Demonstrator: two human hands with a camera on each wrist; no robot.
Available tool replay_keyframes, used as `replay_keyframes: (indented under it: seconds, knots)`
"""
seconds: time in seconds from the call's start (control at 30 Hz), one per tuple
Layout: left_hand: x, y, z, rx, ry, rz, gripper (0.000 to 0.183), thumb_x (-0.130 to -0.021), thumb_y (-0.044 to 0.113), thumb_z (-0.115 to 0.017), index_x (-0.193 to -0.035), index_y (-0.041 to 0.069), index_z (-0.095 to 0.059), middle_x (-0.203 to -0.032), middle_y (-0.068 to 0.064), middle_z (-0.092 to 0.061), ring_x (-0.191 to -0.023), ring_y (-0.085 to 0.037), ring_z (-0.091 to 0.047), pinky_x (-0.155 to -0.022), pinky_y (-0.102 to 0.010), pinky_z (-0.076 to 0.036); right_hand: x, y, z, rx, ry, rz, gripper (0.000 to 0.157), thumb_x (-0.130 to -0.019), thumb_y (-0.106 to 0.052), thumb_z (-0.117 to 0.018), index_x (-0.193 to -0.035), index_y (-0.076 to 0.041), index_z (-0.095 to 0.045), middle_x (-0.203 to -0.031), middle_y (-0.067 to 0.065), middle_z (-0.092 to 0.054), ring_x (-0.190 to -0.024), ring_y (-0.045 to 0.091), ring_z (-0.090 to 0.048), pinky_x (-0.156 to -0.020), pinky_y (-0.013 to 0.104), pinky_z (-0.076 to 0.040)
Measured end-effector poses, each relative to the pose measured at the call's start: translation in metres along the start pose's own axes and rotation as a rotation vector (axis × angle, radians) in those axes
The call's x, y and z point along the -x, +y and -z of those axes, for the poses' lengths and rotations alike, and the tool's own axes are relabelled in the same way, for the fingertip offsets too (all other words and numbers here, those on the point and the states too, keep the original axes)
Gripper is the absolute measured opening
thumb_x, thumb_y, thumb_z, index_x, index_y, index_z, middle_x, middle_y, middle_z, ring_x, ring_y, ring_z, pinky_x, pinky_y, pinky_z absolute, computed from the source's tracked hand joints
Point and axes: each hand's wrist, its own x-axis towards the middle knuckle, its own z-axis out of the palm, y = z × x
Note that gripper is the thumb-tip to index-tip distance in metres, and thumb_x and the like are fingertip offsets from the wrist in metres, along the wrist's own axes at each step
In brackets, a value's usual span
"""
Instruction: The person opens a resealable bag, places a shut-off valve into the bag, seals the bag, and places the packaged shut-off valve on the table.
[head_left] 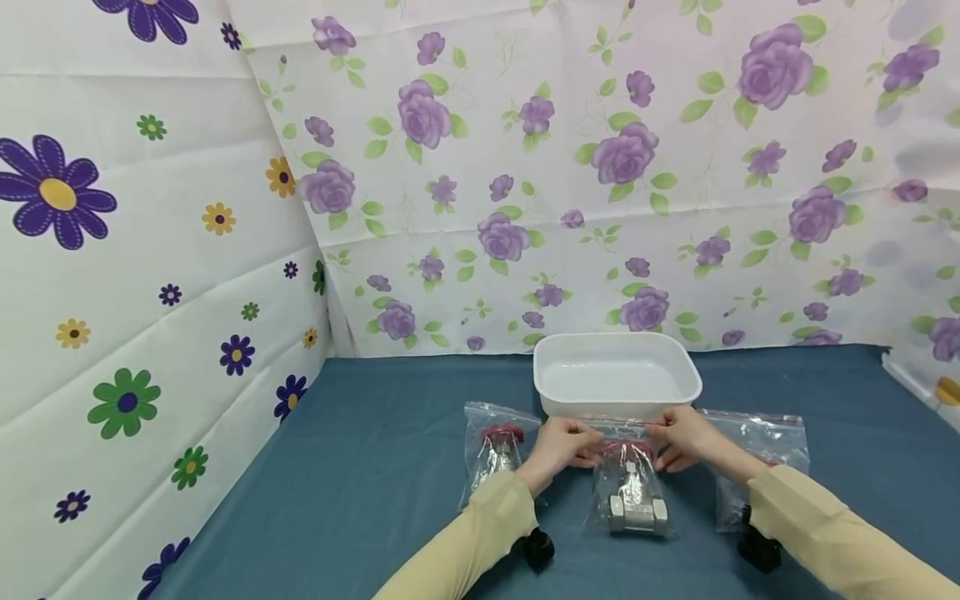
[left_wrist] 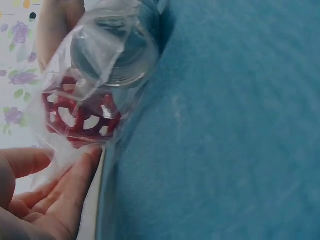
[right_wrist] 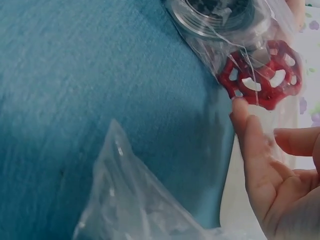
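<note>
A metal valve with a red handwheel [left_wrist: 82, 117] lies inside a clear plastic zip bag [head_left: 603, 508] on the table, the bag's mouth toward the white basin. My left hand [head_left: 561, 448] pinches the upper left corner of this bag between thumb and fingers. At the opposite upper corner my right hand [head_left: 686, 437] pinches the plastic. In the right wrist view, fingertips [right_wrist: 240, 107] sit right at the rim of the handwheel. The valve's threaded open end [right_wrist: 220, 17] shows through the film.
Behind the bag stands a white rectangular basin [head_left: 615, 408]. A second bagged valve [head_left: 501, 446] with a red wheel lies left, partly behind my left arm. Another clear bag [head_left: 772, 437] lies right, partly covered by my right forearm. Blue cloth [head_left: 360, 467] covers the table; floral sheets [head_left: 465, 167] hang behind.
</note>
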Motion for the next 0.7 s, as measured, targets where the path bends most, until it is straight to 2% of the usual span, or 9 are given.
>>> replay_keyframes:
  seconds: [0.13,0.33,0.43,0.57,0.7]
  knots:
    - [0.002,0.006,0.004,-0.078,0.012,-0.008,0.016,-0.084,0.011,-0.066,-0.087,-0.005,-0.063,-0.076,-0.011,-0.063,-0.068,-0.025,-0.062,-0.061,-0.033,-0.052,0.002,-0.002,0.006,0.034,0.025,0.016,0.016,-0.092,-0.003,-0.049,-0.088,0.012,-0.051,-0.068,0.011,-0.058,-0.054,0.024,-0.062,-0.046,0.034,-0.051]
    - [0.013,0.016,0.015,-0.365,0.057,-0.077,0.037,-0.084,0.017,-0.067,-0.112,-0.003,-0.052,-0.096,-0.009,-0.055,-0.08,-0.02,-0.058,-0.065,-0.032,-0.049,0.009,-0.003,0.015,0.137,0.089,0.077,0.016,-0.09,-0.004,-0.053,-0.086,0.011,-0.051,-0.069,0.01,-0.059,-0.061,0.026,-0.062,-0.048,0.035,-0.051]
    - [0.021,0.022,0.02,-0.52,0.091,-0.155,0.038,-0.085,0.017,-0.065,-0.114,-0.002,-0.051,-0.101,-0.011,-0.052,-0.086,-0.022,-0.055,-0.068,-0.032,-0.047,0.015,-0.001,0.02,0.182,0.131,0.115,0.016,-0.089,-0.005,-0.056,-0.086,0.01,-0.052,-0.07,0.01,-0.061,-0.062,0.025,-0.062,-0.049,0.034,-0.051]
    - [0.028,0.029,0.027,-0.662,0.163,-0.299,0.032,-0.085,0.013,-0.064,-0.11,-0.002,-0.052,-0.101,-0.012,-0.051,-0.089,-0.024,-0.052,-0.069,-0.031,-0.045,0.024,-0.003,0.028,0.218,0.166,0.194,0.021,-0.091,-0.012,-0.057,-0.094,0.009,-0.054,-0.077,0.011,-0.063,-0.066,0.024,-0.062,-0.052,0.034,-0.051]
    - [0.029,0.034,0.039,-0.74,0.226,-0.427,0.026,-0.085,0.012,-0.064,-0.107,0.0,-0.055,-0.1,-0.009,-0.053,-0.09,-0.021,-0.052,-0.07,-0.028,-0.045,0.032,-0.009,0.039,0.312,0.216,0.29,0.032,-0.091,-0.025,-0.057,-0.104,0.005,-0.056,-0.086,0.01,-0.062,-0.071,0.024,-0.059,-0.057,0.034,-0.051]
